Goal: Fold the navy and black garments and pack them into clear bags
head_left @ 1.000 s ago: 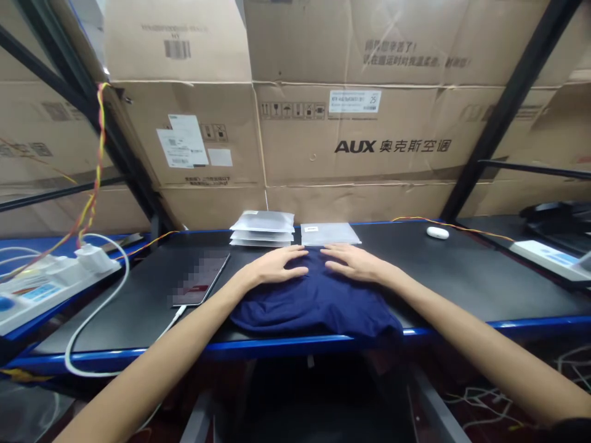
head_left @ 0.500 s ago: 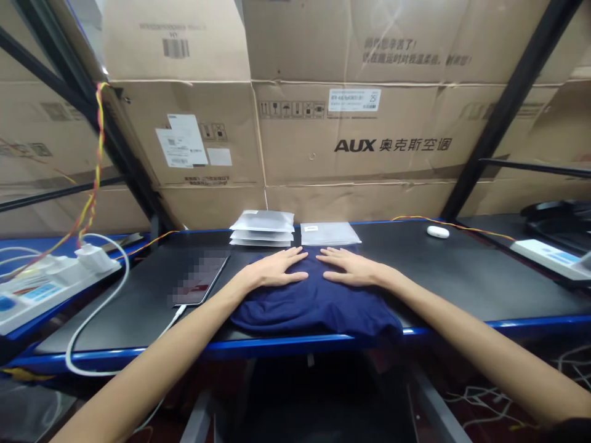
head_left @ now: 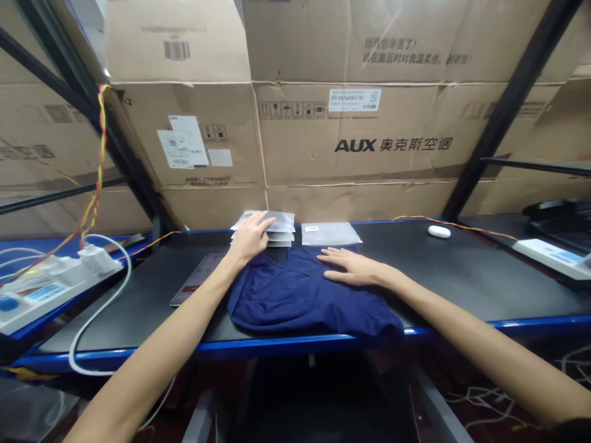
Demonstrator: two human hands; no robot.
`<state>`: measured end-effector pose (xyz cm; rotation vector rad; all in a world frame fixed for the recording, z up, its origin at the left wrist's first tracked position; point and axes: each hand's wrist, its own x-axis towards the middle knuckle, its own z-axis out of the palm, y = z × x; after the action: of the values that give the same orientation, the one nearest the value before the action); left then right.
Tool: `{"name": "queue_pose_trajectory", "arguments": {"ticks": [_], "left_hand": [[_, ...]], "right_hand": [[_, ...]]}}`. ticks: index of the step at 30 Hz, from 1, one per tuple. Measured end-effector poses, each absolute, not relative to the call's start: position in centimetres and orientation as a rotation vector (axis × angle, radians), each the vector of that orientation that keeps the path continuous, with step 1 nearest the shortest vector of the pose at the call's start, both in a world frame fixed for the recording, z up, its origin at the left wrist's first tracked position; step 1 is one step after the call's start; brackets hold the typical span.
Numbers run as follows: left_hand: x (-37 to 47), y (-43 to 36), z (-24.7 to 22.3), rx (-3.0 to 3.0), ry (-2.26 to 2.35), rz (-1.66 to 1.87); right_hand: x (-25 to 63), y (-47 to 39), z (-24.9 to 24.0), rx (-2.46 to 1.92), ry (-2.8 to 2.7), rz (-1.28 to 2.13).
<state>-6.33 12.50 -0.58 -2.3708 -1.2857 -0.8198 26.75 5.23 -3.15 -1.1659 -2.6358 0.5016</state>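
A dark navy piece of cloth (head_left: 286,301), perhaps a folded garment, lies at the front edge of the black table, its lower part reaching the blue rim. My right hand (head_left: 351,267) rests flat on its upper right side, fingers stretched out to the left. My left hand (head_left: 250,237) is over a small stack of whitish, flat plastic packets (head_left: 281,221) behind the cloth, its fingers apart across the top one. Right of that stack, a single flat packet (head_left: 331,233) with a small white label lies just behind the cloth.
A phone (head_left: 196,280) lies left of the cloth, partly behind my left forearm. Power strips stand at the left (head_left: 50,286) and right (head_left: 551,255), and a white earbud case (head_left: 438,232) lies back right. Cardboard (head_left: 351,166) walls off the back.
My left hand has lifted off the cloth and moved left and away from me onto the packet stack. My right hand stays on the cloth.
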Motion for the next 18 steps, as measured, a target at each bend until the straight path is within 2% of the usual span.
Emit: {"name": "queue_pose_trajectory", "arguments": {"ticks": [10, 18], "left_hand": [[-6.5, 12.7, -0.4, -2.219, -1.445, -0.789], [-1.7, 7.3, 0.3, -2.304, -0.958, -0.74]], "right_hand": [[26.7, 5.2, -2.9, -1.17, -2.64, 0.464], [28.9, 6.3, -1.5, -1.154, -2.463, 0.335]]}}
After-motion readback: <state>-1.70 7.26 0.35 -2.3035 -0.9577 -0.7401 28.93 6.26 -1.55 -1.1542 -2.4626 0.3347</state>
